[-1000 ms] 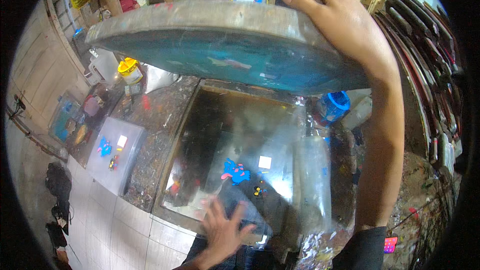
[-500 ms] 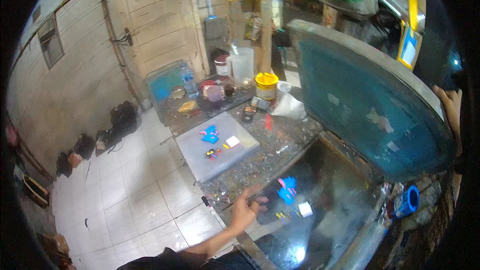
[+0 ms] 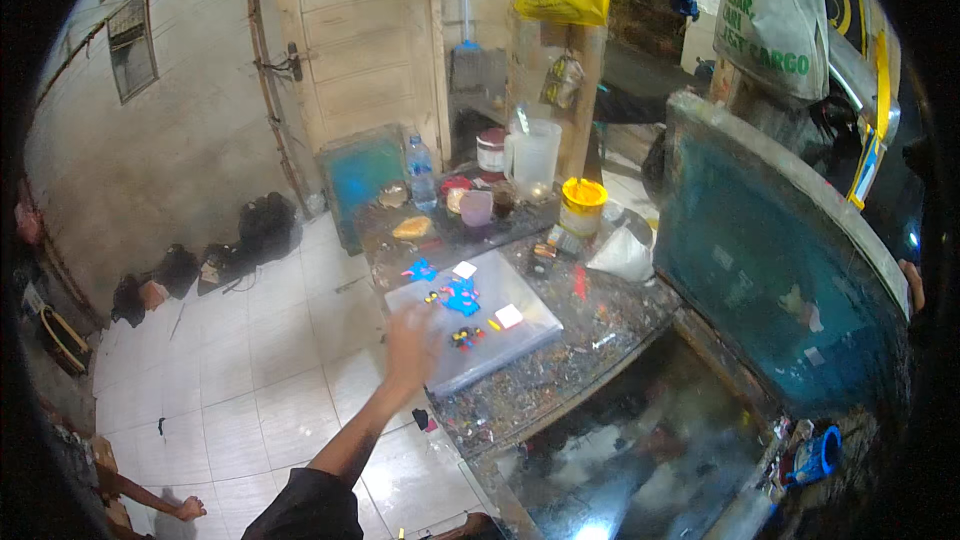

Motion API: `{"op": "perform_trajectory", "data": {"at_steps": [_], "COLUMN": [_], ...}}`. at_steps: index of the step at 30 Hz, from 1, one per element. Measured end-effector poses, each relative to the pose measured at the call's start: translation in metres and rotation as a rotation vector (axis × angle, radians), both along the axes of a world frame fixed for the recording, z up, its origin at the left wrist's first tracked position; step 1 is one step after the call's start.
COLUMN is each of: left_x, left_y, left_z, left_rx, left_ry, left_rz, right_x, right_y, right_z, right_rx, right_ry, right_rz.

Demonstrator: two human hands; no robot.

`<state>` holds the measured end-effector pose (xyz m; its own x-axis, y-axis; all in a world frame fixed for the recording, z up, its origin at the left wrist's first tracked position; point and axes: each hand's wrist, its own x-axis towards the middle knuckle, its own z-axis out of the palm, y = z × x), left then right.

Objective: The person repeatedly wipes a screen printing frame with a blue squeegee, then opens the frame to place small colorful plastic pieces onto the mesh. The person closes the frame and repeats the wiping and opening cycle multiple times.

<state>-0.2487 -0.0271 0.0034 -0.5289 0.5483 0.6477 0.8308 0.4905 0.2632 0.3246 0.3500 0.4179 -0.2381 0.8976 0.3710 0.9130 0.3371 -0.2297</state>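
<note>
My left hand (image 3: pixel 408 350), smeared by motion, reaches over a stack of clear plastic sheets (image 3: pixel 470 365) on the stained worktable. It appears to pinch a clear sheet printed with a blue figure (image 3: pixel 420 270) and a white square, which overlaps the stack. A similar blue figure (image 3: pixel 462 297) and white square (image 3: pixel 509 316) show on the stack's top. At the far right, my right hand (image 3: pixel 912 285) is at the edge of a tilted, teal screen-printing frame (image 3: pixel 790 230); only some fingers show. Below the raised frame lies a dark, glossy glass surface (image 3: pixel 640 440).
Behind the stack stand a yellow-rimmed tub (image 3: pixel 583 208), a clear pitcher (image 3: pixel 535 155), a water bottle (image 3: pixel 420 175) and a white bag (image 3: pixel 622 255). A blue tape roll (image 3: pixel 825 455) sits near the frame's hinge side. Another person's limb (image 3: pixel 160 498) shows at lower left.
The printed sheet that lay on the glass is now over the stack. My left hand moved left and away from me with it. The view shifted; my right hand stays at the frame.
</note>
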Motion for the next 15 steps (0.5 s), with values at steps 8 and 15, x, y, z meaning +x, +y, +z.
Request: {"op": "perform_trajectory", "data": {"at_steps": [8,15], "left_x": [0.037,-0.017], "left_y": [0.046,0.058], "left_z": [-0.007,0.015], "left_rx": [-0.549,-0.481], "left_ry": [0.000,-0.557], "left_rz": [-0.206,-0.532], "right_x": [0.029,0.026], "right_y": [0.034,0.033], "right_z": [-0.016,-0.039], "right_rx": [0.044,0.230], "right_ry": [-0.001,0.056], "right_rz": [0.121,0.001]}}
